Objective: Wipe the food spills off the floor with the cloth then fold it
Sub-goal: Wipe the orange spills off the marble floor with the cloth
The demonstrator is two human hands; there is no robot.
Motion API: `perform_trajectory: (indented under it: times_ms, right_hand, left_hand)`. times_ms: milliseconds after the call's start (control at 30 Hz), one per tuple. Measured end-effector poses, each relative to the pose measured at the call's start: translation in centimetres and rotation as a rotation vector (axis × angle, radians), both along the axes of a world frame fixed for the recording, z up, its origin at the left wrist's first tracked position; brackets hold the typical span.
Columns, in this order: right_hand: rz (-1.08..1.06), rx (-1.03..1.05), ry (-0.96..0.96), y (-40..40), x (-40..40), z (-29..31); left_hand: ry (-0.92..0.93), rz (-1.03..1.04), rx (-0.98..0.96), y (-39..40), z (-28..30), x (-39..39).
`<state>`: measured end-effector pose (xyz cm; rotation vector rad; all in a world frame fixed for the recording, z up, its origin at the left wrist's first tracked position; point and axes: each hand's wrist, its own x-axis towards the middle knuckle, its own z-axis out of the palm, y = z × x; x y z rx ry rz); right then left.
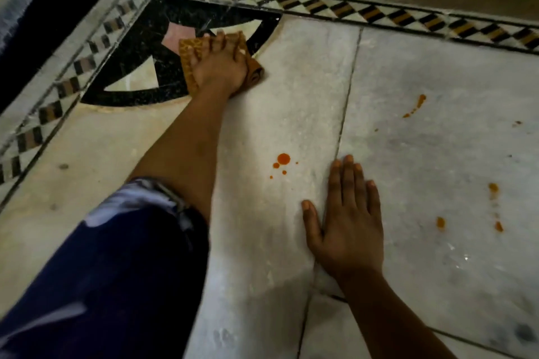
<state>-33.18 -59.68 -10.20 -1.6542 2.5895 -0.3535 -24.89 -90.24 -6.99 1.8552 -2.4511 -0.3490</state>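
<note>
The dark blue patterned sleeve (96,265) covers the left arm. The left hand (218,65) presses with spread fingers on the orange patterned cloth (186,52), far on the black inlay. The right hand (348,221) lies flat on the pale marble floor (423,140), beside the orange-red sauce drops (281,163). The cloth looks soft, light, bunching easily; best gripped at its edges.

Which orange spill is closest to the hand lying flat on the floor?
The round red-orange drops, just up-left of the flat right hand. Other spills lie farther right.
</note>
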Motion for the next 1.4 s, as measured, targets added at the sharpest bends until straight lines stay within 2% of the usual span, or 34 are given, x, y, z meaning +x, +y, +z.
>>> perform_trajectory:
  times_ms: [133, 267, 333, 400, 467, 567, 633, 767, 833, 867, 933, 1033, 1067, 1133, 1233, 1400]
  right_hand:
    - [0.001, -0.001, 0.005, 0.1, 0.2, 0.0]
    - [0.000, 0.017, -0.006, 0.1, 0.1, 0.0]
    - [0.004, 0.025, -0.009, 0.1, 0.1, 0.1]
    - [0.003, 0.029, -0.009, 0.1, 0.1, 0.2]
    - [0.003, 0.017, -0.003, 0.1, 0.1, 0.1]
    - [0.013, 0.028, -0.003, 0.1, 0.1, 0.2]
    - [0.024, 0.042, -0.009, 0.2, 0.2, 0.2]
    - [0.028, 0.052, -0.044, 0.3, -0.1, 0.5]
    - [0.033, 0.071, -0.051, 0.3, -0.1, 0.6]
    - [0.037, 0.081, -0.046, 0.3, -0.1, 0.5]
    - [0.042, 0.093, -0.041, 0.3, -0.2, 0.4]
    - [0.034, 0.082, -0.046, 0.3, -0.2, 0.4]
    - [0.039, 0.079, -0.047, 0.3, -0.2, 0.4]
    - [0.044, 0.071, -0.057, 0.2, -0.1, 0.6]
    - [0.040, 0.070, -0.068, 0.3, 0.0, 0.7]
    - [0.004, 0.033, -0.065, 0.3, 0.1, 0.6]
  left_hand:
    - [0.037, -0.214, 0.056, 3.2, -0.3, -0.7]
    - [0.154, -0.385, 0.154, 11.8, 0.2, 2.3]
    - [0.102, -0.453, 0.116, 15.6, 0.2, 3.5]
    - [-0.018, -0.520, -0.018, 17.3, -0.5, 4.1]
    - [-0.058, -0.503, -0.077, 16.3, -1.1, 3.3]
    - [-0.054, -0.355, -0.047, 13.8, -0.9, 0.5]
    - [-0.059, -0.326, -0.039, 14.3, -0.8, -0.2]
    - [-0.079, -0.687, -0.119, 18.2, -1.0, 4.5]
    - [-0.102, -0.860, -0.085, 16.0, -0.4, 6.7]
    - [-0.129, -0.883, -0.075, 14.2, -0.3, 6.7]
    - [-0.155, -0.792, -0.050, 11.7, -0.3, 5.3]
    - [-0.145, -0.598, -0.080, 13.4, -0.8, 2.8]
    - [-0.142, -0.613, -0.091, 14.8, -0.9, 3.0]
    - [-0.126, -0.771, -0.118, 16.9, -0.8, 5.2]
    - [-0.093, -0.934, -0.069, 16.8, -0.3, 7.8]
    - [-0.097, -0.642, -0.076, 14.1, -0.7, 2.9]
